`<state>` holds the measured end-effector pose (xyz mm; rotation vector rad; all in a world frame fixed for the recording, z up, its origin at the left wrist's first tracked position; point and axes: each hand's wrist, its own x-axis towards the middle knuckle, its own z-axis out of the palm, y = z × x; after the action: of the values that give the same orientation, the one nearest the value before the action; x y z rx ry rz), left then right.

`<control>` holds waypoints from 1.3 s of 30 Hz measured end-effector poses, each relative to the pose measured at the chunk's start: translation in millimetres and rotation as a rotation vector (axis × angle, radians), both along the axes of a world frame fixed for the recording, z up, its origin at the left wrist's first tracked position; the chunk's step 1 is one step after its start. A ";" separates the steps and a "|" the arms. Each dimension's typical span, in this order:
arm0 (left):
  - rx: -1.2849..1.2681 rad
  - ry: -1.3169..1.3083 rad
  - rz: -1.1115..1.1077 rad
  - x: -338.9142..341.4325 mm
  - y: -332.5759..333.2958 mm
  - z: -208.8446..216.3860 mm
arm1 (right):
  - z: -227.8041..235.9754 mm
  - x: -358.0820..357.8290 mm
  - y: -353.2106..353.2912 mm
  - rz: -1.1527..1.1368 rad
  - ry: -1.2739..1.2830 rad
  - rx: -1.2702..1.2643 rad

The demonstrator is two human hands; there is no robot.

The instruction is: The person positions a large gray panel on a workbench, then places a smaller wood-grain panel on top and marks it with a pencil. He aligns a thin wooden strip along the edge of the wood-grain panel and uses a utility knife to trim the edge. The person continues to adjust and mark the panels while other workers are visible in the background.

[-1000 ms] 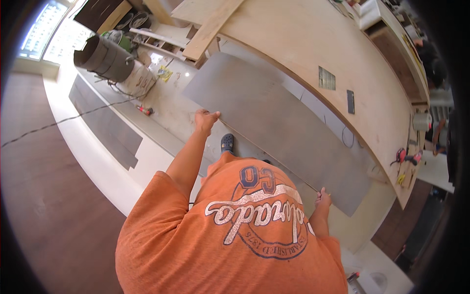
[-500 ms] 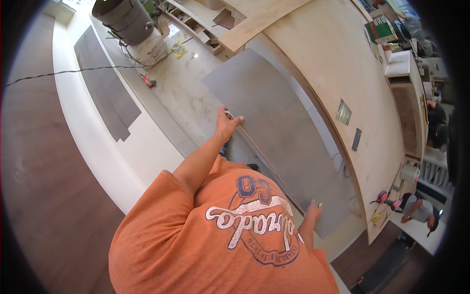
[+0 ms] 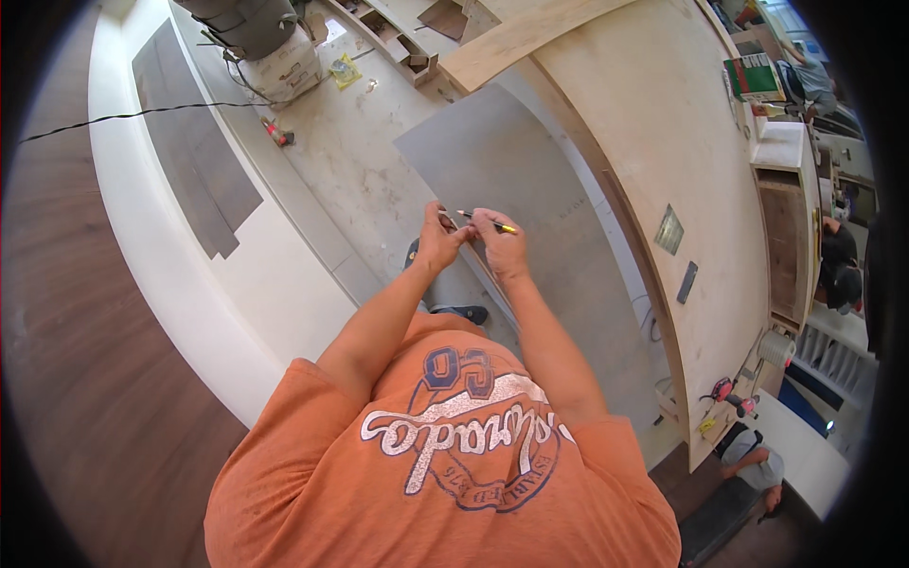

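Note:
A large grey sheet (image 3: 549, 227) lies in front of me, its near edge running slantwise beneath my hands. A narrow pale brown strip shows along that edge. At the edge my left hand (image 3: 441, 241) is closed in a pinch, thumb toward the sheet; what lies between its fingers is too small to make out. Close beside it my right hand (image 3: 502, 244) grips a yellow and black pencil (image 3: 507, 228). The pencil's tip points left, toward my left fingers.
A wooden worktop (image 3: 691, 123) rises beyond the sheet, bearing a metal plate (image 3: 669, 230) and a board (image 3: 530, 43). On my left stands a white panel (image 3: 284, 275). A red-handled tool (image 3: 277, 133), a bucket (image 3: 246, 24) and a cable lie far left. People work at right.
My right hand has come up from the sheet's lower right end to beside my left hand, with the pencil now plainly visible. My left hand has stayed at nearly the same spot.

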<state>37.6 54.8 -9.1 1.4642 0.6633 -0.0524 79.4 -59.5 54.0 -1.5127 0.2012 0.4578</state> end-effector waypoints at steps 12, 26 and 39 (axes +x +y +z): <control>-0.002 -0.041 -0.025 -1.0 2.8 -16.9 | -8.2 0.9 10.2 0.128 -0.091 -0.269; -0.009 -0.052 -0.030 -1.1 3.7 -14.8 | -8.4 1.2 10.6 0.132 -0.025 -0.235; 0.042 0.004 -0.059 -0.1 5.1 -7.6 | -5.3 1.8 13.6 0.070 -0.007 -0.261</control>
<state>37.5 59.9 -16.7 1.5241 0.6273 -0.0874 81.2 -46.0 48.8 -1.7809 0.2093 0.4962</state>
